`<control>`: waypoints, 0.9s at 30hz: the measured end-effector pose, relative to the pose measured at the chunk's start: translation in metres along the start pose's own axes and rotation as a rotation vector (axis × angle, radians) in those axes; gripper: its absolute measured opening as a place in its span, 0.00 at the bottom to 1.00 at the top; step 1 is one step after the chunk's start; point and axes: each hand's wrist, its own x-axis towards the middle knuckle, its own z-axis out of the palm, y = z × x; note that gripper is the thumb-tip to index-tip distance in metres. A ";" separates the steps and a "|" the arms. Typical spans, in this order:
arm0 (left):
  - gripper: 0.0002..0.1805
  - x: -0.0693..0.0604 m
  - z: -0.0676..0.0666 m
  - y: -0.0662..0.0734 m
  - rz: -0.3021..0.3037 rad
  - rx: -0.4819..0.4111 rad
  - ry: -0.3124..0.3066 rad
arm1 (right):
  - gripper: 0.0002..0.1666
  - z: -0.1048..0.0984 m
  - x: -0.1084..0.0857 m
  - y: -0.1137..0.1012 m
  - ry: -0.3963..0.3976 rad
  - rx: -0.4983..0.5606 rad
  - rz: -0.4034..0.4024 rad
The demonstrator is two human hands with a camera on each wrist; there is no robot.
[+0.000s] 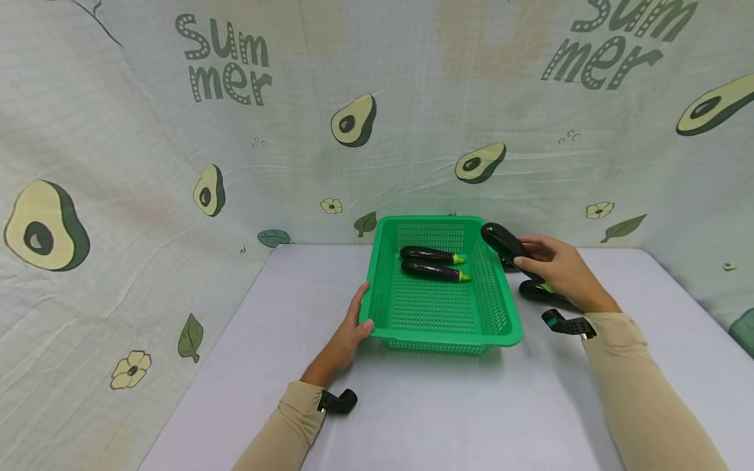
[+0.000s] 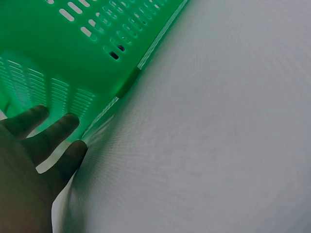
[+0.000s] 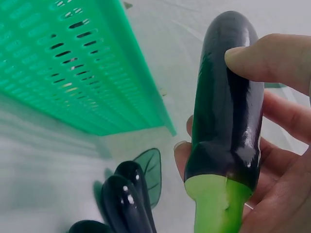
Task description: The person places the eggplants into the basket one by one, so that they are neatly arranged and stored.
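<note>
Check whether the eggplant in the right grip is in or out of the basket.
Out: in the right wrist view, the right grip holds the eggplant beside the outer face of the basket.

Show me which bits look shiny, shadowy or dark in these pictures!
Right wrist view: bright glare streaks the held eggplant; head view: a soft shadow lies on the table below the green basket; left wrist view: the left hand looks dim and dark.
</note>
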 end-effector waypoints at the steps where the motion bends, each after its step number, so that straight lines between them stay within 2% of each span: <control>1: 0.49 0.000 0.000 0.000 -0.001 -0.002 -0.001 | 0.36 0.000 0.001 -0.001 -0.004 -0.003 0.000; 8: 0.50 0.001 0.000 0.000 0.013 -0.002 -0.010 | 0.35 0.005 0.009 -0.007 -0.022 0.026 -0.020; 16: 0.51 0.001 -0.001 0.001 0.016 0.010 -0.002 | 0.34 0.011 0.018 -0.024 -0.023 0.002 -0.053; 23: 0.51 0.000 -0.001 0.001 0.017 0.026 -0.006 | 0.35 0.015 0.022 -0.031 -0.049 0.023 -0.102; 27: 0.50 -0.001 -0.001 0.001 0.016 0.034 -0.004 | 0.35 0.017 0.024 -0.034 -0.044 0.038 -0.079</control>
